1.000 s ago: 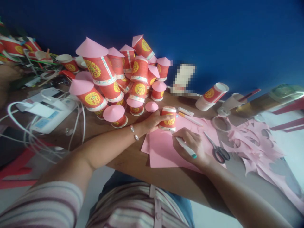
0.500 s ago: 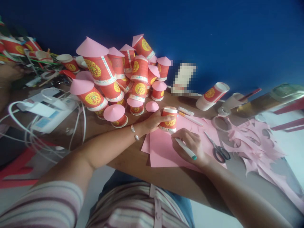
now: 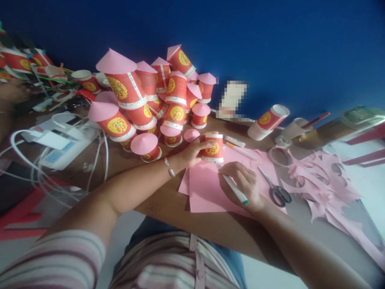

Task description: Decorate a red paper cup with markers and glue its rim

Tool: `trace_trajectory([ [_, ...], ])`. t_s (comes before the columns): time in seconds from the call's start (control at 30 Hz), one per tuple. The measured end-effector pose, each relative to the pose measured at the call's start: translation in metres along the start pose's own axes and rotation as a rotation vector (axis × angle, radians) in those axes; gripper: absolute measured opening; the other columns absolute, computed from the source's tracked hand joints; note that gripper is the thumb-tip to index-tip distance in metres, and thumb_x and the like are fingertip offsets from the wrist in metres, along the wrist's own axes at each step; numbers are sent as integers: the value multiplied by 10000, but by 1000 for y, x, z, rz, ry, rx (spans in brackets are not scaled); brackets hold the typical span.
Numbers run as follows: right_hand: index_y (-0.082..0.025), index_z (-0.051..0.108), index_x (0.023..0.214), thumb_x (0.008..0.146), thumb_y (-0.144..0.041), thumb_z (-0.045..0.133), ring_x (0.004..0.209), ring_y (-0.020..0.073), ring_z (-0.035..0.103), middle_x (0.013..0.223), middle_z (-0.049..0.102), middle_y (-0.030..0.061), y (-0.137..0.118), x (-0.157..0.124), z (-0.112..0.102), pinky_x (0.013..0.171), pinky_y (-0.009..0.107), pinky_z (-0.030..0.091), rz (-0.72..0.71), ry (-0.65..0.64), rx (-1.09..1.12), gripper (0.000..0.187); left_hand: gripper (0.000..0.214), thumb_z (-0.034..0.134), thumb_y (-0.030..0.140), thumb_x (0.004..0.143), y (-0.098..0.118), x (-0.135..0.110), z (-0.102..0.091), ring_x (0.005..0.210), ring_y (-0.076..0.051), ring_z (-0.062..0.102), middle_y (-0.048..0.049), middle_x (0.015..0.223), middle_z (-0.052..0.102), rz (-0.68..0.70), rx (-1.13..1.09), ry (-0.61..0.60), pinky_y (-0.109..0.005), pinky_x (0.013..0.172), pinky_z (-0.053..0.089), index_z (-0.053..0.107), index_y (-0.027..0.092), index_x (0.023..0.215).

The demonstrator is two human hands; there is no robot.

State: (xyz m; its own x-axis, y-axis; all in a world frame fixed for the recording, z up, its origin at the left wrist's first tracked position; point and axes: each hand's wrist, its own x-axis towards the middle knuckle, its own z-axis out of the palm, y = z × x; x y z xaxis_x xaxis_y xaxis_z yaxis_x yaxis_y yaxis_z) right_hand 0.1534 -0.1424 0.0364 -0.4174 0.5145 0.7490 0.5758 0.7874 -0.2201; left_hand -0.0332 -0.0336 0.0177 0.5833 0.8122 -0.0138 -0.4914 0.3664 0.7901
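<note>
My left hand (image 3: 197, 150) grips a red paper cup (image 3: 217, 154) with a round yellow emblem, thumb across its front. Between the fingers of my right hand (image 3: 242, 182) is a white marker (image 3: 236, 189) with a green end, its tip close to the cup's lower rim; whether they touch I cannot tell. Both hands are above pink paper sheets (image 3: 204, 196) on the table. Just left of the cup lies a small pink paper cone (image 3: 191, 135). Open-bladed scissors (image 3: 278, 192) lie right of my right hand.
Several red cups with pink cone tops (image 3: 129, 90) are piled at the back left. White cables and a power strip (image 3: 67, 148) lie at left, near another person's hand (image 3: 13, 90). Pink paper scraps (image 3: 327, 180), a tape roll (image 3: 281, 156) and stacked cups (image 3: 269, 121) are at right.
My left hand has tipped and turned the cup slightly, so its top opening no longer shows and more of the emblem does. The marker stays by its lower edge.
</note>
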Motion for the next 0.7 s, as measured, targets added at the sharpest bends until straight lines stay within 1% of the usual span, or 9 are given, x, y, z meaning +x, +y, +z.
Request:
trace_trajectory([
  [0.07, -214, 633, 1156, 964, -68, 663, 849, 204, 730, 932, 720, 62, 0, 0, 0, 701, 317, 607, 2, -15, 0, 243, 534, 852, 349, 771, 0, 1, 0, 1048, -249, 702, -82, 1119, 748, 14, -19, -2, -393, 923, 544, 715, 210, 1268],
  [0.17, -213, 631, 1149, 969, -73, 667, 876, 210, 755, 959, 736, 78, -1, 2, -1, 711, 322, 630, -11, -15, -7, 231, 411, 823, 377, 790, -1, 1, 1, 987, -223, 685, -71, 1055, 749, 24, -8, -26, -361, 888, 530, 750, 187, 1147],
  [0.23, -209, 629, 1134, 967, -65, 672, 866, 202, 766, 967, 751, 82, -3, 4, -1, 716, 314, 642, -24, -20, -11, 225, 368, 823, 420, 804, -1, 0, 2, 954, -212, 672, -70, 1016, 742, 24, 10, -41, -347, 861, 523, 757, 176, 1072],
  [0.37, -207, 632, 1130, 966, -53, 668, 853, 184, 781, 983, 776, 80, -7, 6, 0, 734, 297, 655, -37, -52, 4, 228, 451, 884, 513, 770, 1, -4, 7, 918, -212, 663, -79, 954, 726, -6, 70, -20, -349, 837, 511, 743, 163, 1017],
  [0.47, -203, 633, 1129, 978, -65, 658, 857, 181, 781, 986, 778, 81, -6, 6, 1, 732, 293, 652, -44, -58, 36, 206, 482, 932, 499, 721, 2, -5, 9, 868, -197, 649, -66, 918, 713, -34, 109, -9, -334, 788, 490, 724, 161, 995],
  [0.53, -196, 629, 1130, 990, -73, 649, 835, 176, 771, 964, 772, 77, -6, 5, 1, 718, 289, 642, -59, -70, 53, 187, 493, 942, 495, 706, 3, -5, 10, 856, -190, 646, -62, 917, 713, -43, 97, -15, -329, 778, 487, 718, 161, 992],
  [0.7, -164, 623, 1118, 995, -74, 657, 754, 163, 723, 872, 738, 60, -6, 4, 1, 680, 279, 600, -102, -80, 33, 157, 490, 945, 485, 691, 4, -4, 9, 871, -181, 651, -66, 947, 727, -51, 58, -5, -332, 831, 513, 715, 159, 975],
])
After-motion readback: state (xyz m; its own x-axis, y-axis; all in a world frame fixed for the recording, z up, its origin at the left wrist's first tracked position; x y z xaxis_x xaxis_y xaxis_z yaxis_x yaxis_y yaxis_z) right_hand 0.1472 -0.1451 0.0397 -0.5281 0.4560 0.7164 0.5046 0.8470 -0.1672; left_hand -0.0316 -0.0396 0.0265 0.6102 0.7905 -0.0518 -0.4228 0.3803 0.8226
